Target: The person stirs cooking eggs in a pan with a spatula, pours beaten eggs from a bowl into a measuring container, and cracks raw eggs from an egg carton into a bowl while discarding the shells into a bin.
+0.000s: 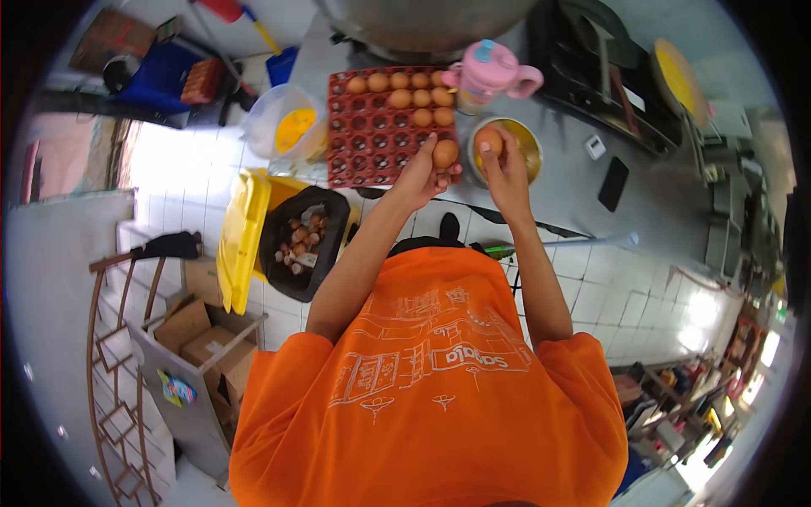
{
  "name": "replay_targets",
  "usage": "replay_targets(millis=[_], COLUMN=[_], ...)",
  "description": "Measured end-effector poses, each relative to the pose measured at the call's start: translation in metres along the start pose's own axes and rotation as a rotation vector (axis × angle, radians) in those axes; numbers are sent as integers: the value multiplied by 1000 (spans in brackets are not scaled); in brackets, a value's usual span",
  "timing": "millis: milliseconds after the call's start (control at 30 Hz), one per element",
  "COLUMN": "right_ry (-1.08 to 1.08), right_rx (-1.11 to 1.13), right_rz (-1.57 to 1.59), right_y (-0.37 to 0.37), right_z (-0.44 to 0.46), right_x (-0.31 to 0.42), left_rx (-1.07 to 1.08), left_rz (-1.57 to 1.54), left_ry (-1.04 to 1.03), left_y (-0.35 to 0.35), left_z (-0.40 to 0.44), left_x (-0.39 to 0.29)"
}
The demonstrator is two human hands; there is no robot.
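Observation:
My left hand (421,175) holds a brown egg (445,154) over the near right corner of a red egg tray (345,152). Another brown egg (488,142) is gripped in my right hand (508,166), above a metal bowl (538,172). Yellow liquid shows inside the bowl, partly hidden by the hand. Several brown eggs (421,98) sit in the tray's far rows, mostly to the right; many other cups hold none. Both held eggs look whole from here.
Behind the bowl stands a pink tumbler (490,74). A clear container (258,127) with yellow contents is left of the tray. Below, a yellow-lidded bin (239,241) holds eggshells (301,239). A phone (613,183) and a small white device (596,147) lie on the metal counter (574,182).

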State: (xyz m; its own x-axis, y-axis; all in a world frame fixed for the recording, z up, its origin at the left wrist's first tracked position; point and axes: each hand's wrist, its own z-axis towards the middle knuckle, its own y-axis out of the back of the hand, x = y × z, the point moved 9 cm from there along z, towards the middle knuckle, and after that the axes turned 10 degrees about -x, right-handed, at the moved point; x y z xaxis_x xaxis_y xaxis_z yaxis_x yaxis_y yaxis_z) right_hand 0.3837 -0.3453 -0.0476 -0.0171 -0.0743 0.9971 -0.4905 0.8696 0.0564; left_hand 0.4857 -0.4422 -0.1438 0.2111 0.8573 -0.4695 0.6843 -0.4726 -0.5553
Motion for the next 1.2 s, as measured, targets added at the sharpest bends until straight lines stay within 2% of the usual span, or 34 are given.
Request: replay_targets(millis=[33, 100, 167, 233, 267, 300, 400, 467, 600, 667, 700, 767, 800, 867, 900, 967, 1000, 1067, 1100, 1167, 1200], right_ry=[6, 600, 643, 700, 631, 627, 540, 429, 591, 522, 523, -184, -183, -409, -404, -465, -461, -432, -428, -355, -353], right_rx=[-36, -351, -447, -261, -155, -168, -243, -397, -242, -349, -345, -216, -217, -196, -197, -7, -5, 103, 106, 257, 254], right_rz=[-7, -338, -313, -544, -640, -639, -531, -410, -582, -378, -376, 216, 218, 476, 478, 348, 347, 305, 304, 220, 220], right_y=[14, 52, 74, 66, 63, 67, 83, 101, 83, 94, 97, 102, 103, 97, 99, 90, 91, 85, 87, 85, 88], right_z=[-3, -25, -33, -23, -19, -21, -21, -25, -22, -19, -17, -1, 1, 2, 7, 12, 16, 21, 22, 21, 23], right_x=[12, 80, 73, 56, 41, 40, 39, 41, 28, 24, 25, -30, -29, -43, -42, -43, -43, -42, -38, -22, -17], left_rx=[53, 28, 39, 51, 56, 60, -9, 33, 73, 55, 52, 34, 34, 91, 94, 213, 213, 203, 202, 219, 222], left_rz=[33, 88, 238, 298, 345, 356, 424, 428, 401, 435, 432, 257, 260, 390, 392, 702, 702, 1049, 1049, 931, 931], left_ry=[46, 73, 116, 96, 59, 63, 68, 76, 64, 68, 65, 40, 39, -75, -78, -298, -302, -468, -473, -643, -643], left_y=[-23, -59, -83, -100, -107, -112, -113, -116, -119, -113, -112, -110, -106, -102, -105, -123, -125, -135, -131, -130, -131], left_z=[4, 13, 21, 30, 34, 33, 35, 34, 39, 36, 35, 33, 34, 37, 33, 19, 18, 14, 19, 24, 21], left_x=[5, 13, 23, 34, 36, 39, 41, 46, 47, 41, 38, 29, 27, 13, 9, -7, -10, -17, -17, -29, -32])
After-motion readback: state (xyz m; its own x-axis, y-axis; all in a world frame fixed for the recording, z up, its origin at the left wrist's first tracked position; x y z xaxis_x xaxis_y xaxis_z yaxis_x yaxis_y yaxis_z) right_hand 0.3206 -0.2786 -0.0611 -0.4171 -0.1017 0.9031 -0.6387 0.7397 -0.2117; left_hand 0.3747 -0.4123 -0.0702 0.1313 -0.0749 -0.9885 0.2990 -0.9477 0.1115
